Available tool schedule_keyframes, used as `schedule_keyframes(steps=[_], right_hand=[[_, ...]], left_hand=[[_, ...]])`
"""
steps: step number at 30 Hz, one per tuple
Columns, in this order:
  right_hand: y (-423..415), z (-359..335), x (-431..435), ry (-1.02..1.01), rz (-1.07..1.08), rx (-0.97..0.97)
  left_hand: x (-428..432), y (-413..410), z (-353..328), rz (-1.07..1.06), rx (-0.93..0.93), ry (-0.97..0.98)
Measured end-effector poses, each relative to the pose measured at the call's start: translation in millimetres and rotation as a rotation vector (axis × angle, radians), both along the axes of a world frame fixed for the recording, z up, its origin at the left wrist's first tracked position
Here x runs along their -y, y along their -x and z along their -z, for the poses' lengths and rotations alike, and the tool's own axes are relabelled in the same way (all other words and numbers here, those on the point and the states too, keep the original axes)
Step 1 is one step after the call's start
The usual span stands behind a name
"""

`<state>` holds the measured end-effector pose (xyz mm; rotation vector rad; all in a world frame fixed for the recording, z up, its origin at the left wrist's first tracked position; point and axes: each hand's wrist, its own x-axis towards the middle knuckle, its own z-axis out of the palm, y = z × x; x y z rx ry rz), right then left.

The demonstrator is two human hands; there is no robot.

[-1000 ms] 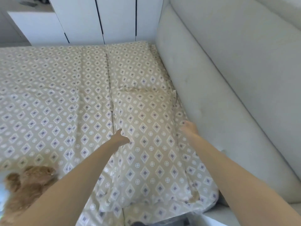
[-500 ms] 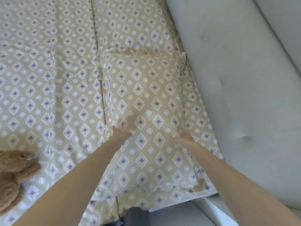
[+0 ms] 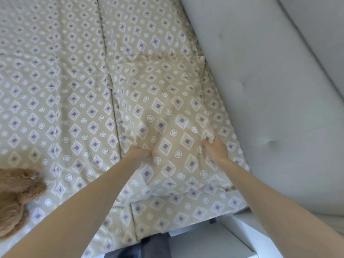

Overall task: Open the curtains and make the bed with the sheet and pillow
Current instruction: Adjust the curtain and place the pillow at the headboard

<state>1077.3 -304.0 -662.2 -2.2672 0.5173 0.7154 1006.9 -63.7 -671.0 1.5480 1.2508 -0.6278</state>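
A beige pillow [image 3: 167, 101] with a diamond and circle print lies on the bed's right side, on a sheet [image 3: 46, 90] of the same print. My left hand [image 3: 138, 153] presses into the pillow's left part with its fingers curled into the fabric, which bunches around them. My right hand [image 3: 216, 148] pinches the pillowcase near its right edge, where the cloth is puckered. Both forearms reach in from the bottom of the view. No curtains are in view.
A light grey padded wall panel or sofa back [image 3: 270, 90] runs along the bed's right side. A brown plush toy [image 3: 16, 198] lies at the left edge. A white ledge [image 3: 214, 243] and a dark trouser leg [image 3: 154, 246] show at the bottom.
The view has tipped down and moved closer. Both hands came together on the pillow's near half and now bunch its fabric; the white cupboards seen earlier are out of view.
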Motion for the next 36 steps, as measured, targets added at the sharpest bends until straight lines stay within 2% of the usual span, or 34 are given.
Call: schedule_keyframes(steps=[4,6,8,11,15,20,25,31,36], right_hand=[[-1,-41,21,0.1,0.031,0.055],[10,-50,33,0.237,0.039,0.007],[26,-59,38,0.371,0.009,-0.079],[36,-66,33,0.359,0.001,-0.138],[42,-75,23,0.287,-0.072,-0.098],[59,-88,3,0.211,-0.171,-0.099],[66,-100,-13,0.152,-0.121,-0.084],[48,-115,-37,0.028,-0.163,0.086],[12,-103,-47,0.077,-0.308,0.226]], left_hand=[[25,2,-39,0.258,-0.02,-0.036],[34,13,-48,0.444,-0.09,-0.041],[36,26,-56,0.534,-0.156,0.006],[27,29,-61,0.473,-0.125,0.0],[21,20,-76,0.289,-0.025,-0.05],[15,20,-97,0.398,0.063,-0.151],[12,28,-121,0.468,0.194,-0.122],[3,14,-144,0.547,0.389,-0.187],[9,-16,-122,0.607,0.443,-0.341]])
